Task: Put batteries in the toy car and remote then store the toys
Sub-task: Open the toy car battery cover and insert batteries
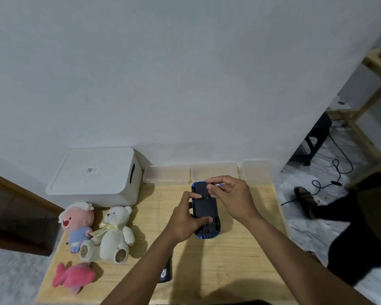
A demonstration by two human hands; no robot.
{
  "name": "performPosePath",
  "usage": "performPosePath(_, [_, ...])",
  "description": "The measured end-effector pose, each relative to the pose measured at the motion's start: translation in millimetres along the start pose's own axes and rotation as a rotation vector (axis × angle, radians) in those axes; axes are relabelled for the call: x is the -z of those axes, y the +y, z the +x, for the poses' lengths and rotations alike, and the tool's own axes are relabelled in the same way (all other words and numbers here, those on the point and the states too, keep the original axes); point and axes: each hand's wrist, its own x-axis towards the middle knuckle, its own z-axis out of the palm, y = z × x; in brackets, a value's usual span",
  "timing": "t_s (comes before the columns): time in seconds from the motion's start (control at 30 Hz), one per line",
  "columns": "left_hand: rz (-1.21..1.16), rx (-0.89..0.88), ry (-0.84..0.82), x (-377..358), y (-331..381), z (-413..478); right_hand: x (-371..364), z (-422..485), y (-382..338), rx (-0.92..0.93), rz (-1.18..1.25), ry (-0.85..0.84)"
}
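Toy car (205,208) lies upside down on the table (240,260), dark underside up, blue body showing at both ends.

Left hand (182,223) grips the car from its left side. The thumb is laid on the underside toward the far end. Another finger is curled over the near end, just beside a wheel.

Right hand (231,194) reaches in from the right, over the far end of the car. Its fingers are pressed together, pinching a small item (218,184) that shows blue and white at the tip. I cannot tell what the item is. The fingertips sit at the underside; touching or just above, I cannot say.

Beyond the right fingers, against the wall, I see three clear plastic containers (213,172) in a row.

Left of the left fingers, well apart, is a white lidded box (92,179) with a slot handle in its side.

Nearer to me than the box, also left of the left fingers:
- A pink-faced plush (77,223) touches a white teddy bear (114,232).
- A pink plush (73,276) lies flat on the table, nearer still.

Under the left forearm, on the near side of the fingers, a dark object (165,272) is half hidden. I cannot name it.
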Motion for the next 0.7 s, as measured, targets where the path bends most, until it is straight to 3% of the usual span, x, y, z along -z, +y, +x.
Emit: performPosePath(0.7, [-0.014,0.000,-0.012,0.4,2.5,-3.7,-3.2,-5.5,-8.5,0.014,-0.106,0.006])
